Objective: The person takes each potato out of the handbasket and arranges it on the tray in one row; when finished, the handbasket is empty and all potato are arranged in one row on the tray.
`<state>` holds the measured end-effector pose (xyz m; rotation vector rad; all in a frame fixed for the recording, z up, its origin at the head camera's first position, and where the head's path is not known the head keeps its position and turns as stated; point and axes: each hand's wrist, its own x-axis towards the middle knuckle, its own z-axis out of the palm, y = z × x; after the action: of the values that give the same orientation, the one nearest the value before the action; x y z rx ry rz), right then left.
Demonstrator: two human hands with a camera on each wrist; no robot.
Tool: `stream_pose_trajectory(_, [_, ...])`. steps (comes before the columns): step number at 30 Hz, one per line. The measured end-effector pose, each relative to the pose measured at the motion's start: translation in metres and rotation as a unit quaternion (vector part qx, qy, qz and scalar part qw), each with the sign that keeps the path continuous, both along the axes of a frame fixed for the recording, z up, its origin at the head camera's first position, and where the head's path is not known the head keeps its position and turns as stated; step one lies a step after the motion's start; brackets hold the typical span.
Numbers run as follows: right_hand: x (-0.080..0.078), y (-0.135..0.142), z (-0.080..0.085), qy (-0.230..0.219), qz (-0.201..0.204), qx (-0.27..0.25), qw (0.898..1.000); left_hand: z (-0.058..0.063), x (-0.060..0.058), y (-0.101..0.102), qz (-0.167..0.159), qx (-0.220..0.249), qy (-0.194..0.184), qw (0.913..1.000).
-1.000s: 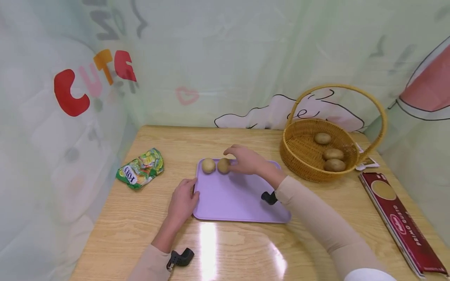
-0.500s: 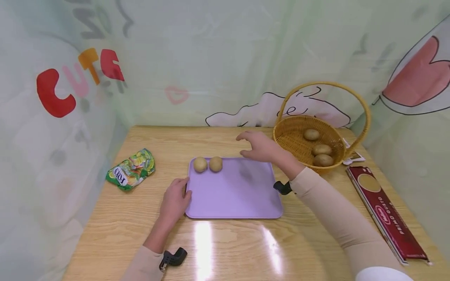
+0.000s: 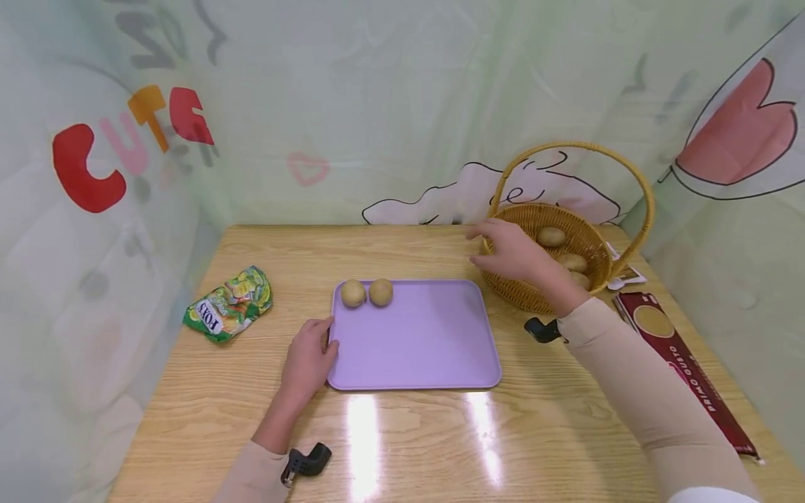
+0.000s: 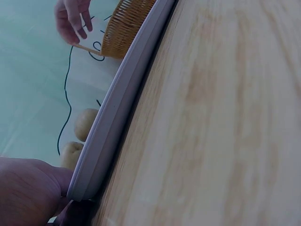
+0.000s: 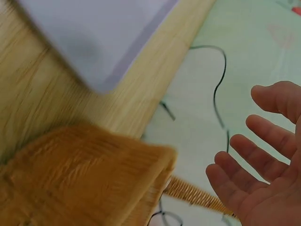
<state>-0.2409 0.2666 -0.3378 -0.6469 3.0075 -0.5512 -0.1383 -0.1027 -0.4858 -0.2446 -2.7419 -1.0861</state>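
Observation:
My left hand (image 3: 308, 358) grips the left edge of a lilac tray (image 3: 415, 342) lying on the wooden table; the left wrist view shows the hand at the tray's rim (image 4: 117, 89). Two round, light brown potatoes (image 3: 380, 292) sit side by side in the tray's far left corner. Over the left side of a wicker basket (image 3: 522, 297) hovers my right hand (image 3: 518, 255), nothing in it, its fingers (image 5: 263, 134) spread and relaxed. Inside the basket are more potatoes (image 3: 551, 237), partly covered by the hand and wrist in the head view.
A green crumpled FOX'S sweets bag (image 3: 229, 305) lies left of the tray. Right of the basket rests a long dark red pasta packet (image 3: 685, 370), with a small white-edged packet (image 3: 629, 274) behind it. The basket's tall handle (image 3: 648, 209) arches upward. A printed curtain (image 3: 352, 105) hangs behind the table.
My right hand has left the second potato on the tray and moved right, up to the basket. The left hand stays on the tray edge. The head view has shifted slightly.

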Motion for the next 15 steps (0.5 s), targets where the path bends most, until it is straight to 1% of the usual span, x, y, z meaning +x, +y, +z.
stream_pose_trajectory(3, [0.003, 0.016, 0.0, 0.004, -0.02, 0.007, 1.0, -0.001, 0.0, 0.0, 0.0, -0.001, 0.001, 1.0])
stream_pose_trajectory(9, [0.005, 0.05, -0.005, -0.014, -0.066, 0.025, 0.997, -0.002, -0.001, 0.0, 0.001, -0.003, -0.009, 1.0])
stream_pose_trajectory(15, [0.004, 0.083, -0.011, -0.029, -0.09, 0.033, 0.995, 0.0, -0.001, 0.0, 0.001, -0.005, -0.005, 1.0])
